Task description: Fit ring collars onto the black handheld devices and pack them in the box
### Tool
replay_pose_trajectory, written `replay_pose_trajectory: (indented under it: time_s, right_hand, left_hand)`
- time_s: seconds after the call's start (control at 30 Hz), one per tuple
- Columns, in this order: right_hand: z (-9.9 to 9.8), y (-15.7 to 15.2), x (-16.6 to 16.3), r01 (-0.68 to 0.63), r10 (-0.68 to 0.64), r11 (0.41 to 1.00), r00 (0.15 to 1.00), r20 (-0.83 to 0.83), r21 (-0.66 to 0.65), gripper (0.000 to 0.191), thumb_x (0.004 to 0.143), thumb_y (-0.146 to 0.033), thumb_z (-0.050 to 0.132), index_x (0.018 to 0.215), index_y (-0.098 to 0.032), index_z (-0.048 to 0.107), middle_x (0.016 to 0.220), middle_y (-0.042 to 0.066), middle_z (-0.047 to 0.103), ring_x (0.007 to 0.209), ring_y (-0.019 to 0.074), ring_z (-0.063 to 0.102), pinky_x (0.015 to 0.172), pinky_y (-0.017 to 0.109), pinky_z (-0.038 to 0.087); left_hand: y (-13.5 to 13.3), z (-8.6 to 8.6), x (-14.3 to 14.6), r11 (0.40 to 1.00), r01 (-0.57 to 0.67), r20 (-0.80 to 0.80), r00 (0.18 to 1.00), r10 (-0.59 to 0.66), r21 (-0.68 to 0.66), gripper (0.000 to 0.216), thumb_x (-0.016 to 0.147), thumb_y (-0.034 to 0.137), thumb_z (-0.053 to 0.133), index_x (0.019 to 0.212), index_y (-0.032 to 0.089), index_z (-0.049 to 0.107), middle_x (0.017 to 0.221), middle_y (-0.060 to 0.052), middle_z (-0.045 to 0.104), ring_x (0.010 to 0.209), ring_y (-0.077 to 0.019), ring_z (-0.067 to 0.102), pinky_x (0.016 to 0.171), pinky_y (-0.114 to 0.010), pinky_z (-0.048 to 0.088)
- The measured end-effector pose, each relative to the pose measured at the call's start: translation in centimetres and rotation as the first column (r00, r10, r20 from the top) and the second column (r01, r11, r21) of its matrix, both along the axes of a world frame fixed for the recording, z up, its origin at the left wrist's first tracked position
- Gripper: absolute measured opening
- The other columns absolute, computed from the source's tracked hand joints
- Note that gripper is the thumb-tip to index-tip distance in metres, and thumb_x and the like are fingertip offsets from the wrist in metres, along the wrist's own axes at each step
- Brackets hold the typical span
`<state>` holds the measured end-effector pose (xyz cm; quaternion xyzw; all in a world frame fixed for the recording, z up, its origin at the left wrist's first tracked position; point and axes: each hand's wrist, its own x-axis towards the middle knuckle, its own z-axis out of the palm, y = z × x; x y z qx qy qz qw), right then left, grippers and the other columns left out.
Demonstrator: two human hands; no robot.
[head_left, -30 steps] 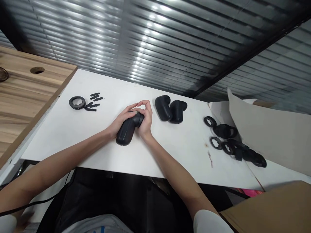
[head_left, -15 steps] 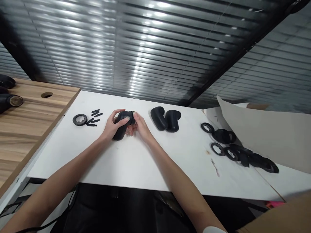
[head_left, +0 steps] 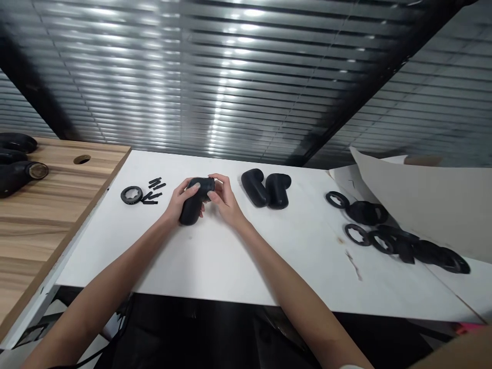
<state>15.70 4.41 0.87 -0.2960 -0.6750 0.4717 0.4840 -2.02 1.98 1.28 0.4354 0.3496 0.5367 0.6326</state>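
Observation:
A black L-shaped housing (head_left: 190, 211) stands tilted over the white table, its short arm pointing right. My left hand (head_left: 180, 200) wraps around its bend, thumb lying across the front. At the end of the short arm, my right hand (head_left: 226, 201) has its thumb and fingers closed around the rim. Some of its fingers are hidden behind the housing. Left of my hands lie a black ring (head_left: 131, 195) with a notched inner opening and several short black strips (head_left: 155, 185). Two similar black L-shaped housings (head_left: 277, 190) rest to the right of my hands.
Several black rings (head_left: 357, 234) and other dark round parts lie at the right beside a large pale sheet (head_left: 423, 200). A wood-grain table (head_left: 65, 205) with a round hole adjoins at left, carrying dark housings (head_left: 19, 177). Metal blinds (head_left: 154, 77) stand behind.
The right hand has turned at the housing's short end, its fingers now higher over the rim and its thumb lower in front. The left hand keeps its hold. The view has shifted slightly.

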Motion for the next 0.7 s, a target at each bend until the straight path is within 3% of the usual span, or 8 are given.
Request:
replay_pose_trajectory:
  time_s: [0.13, 0.3, 0.57, 0.7]
  right_hand:
    - [-0.4, 0.1, 0.3, 0.061, -0.067, 0.993, 0.996, 0.054, 0.101, 0.061, 0.094, -0.07, 0.072, 0.135, -0.029, 0.055, 0.091, 0.0, 0.063, 0.082, 0.0237, 0.062, 0.089, 0.044, 0.051]
    - [-0.7, 0.2, 0.6, 0.064, -0.078, 0.989, 0.991, 0.107, 0.13, 0.06, 0.094, -0.065, 0.073, 0.139, -0.029, 0.055, 0.091, 0.001, 0.063, 0.084, 0.0248, 0.06, 0.086, 0.043, 0.05]
    - [-1.5, 0.0, 0.3, 0.125, -0.137, 0.983, 0.986, 0.09, 0.134, 0.052, 0.101, -0.063, 0.066, 0.138, -0.029, 0.055, 0.093, 0.001, 0.064, 0.085, 0.0253, 0.062, 0.084, 0.042, 0.049]
    - [-1.8, 0.0, -0.1, 0.15, -0.156, 0.984, 0.986, 0.057, 0.092, 0.05, 0.102, -0.067, 0.063, 0.134, -0.029, 0.057, 0.089, 0.001, 0.064, 0.077, 0.023, 0.062, 0.076, 0.039, 0.049]
  left_hand:
    - [-0.1, 0.0, 0.4, 0.997, 0.049, 0.055, 0.997, -0.045, -0.066, 0.062, 0.077, 0.07, 0.084, 0.106, 0.024, 0.054, 0.074, 0.0, 0.067, 0.055, -0.0193, 0.066, 0.047, -0.03, 0.056]
    - [-0.1, 0.2, 0.7, 0.993, 0.039, 0.072, 0.997, -0.03, -0.115, 0.066, 0.073, 0.071, 0.085, 0.104, 0.024, 0.053, 0.073, 0.0, 0.067, 0.055, -0.0189, 0.065, 0.046, -0.029, 0.055]
    - [0.1, -0.1, 0.7, 0.999, 0.01, 0.079, 0.997, -0.007, -0.037, 0.066, 0.074, 0.071, 0.086, 0.107, 0.023, 0.054, 0.071, 0.0, 0.068, 0.051, -0.0198, 0.065, 0.043, -0.03, 0.055]
    - [0.1, -0.3, 0.6, 1.0, -0.007, 0.069, 0.998, 0.005, 0.028, 0.062, 0.078, 0.065, 0.086, 0.112, 0.022, 0.059, 0.073, 0.0, 0.069, 0.054, -0.0209, 0.067, 0.046, -0.031, 0.057]
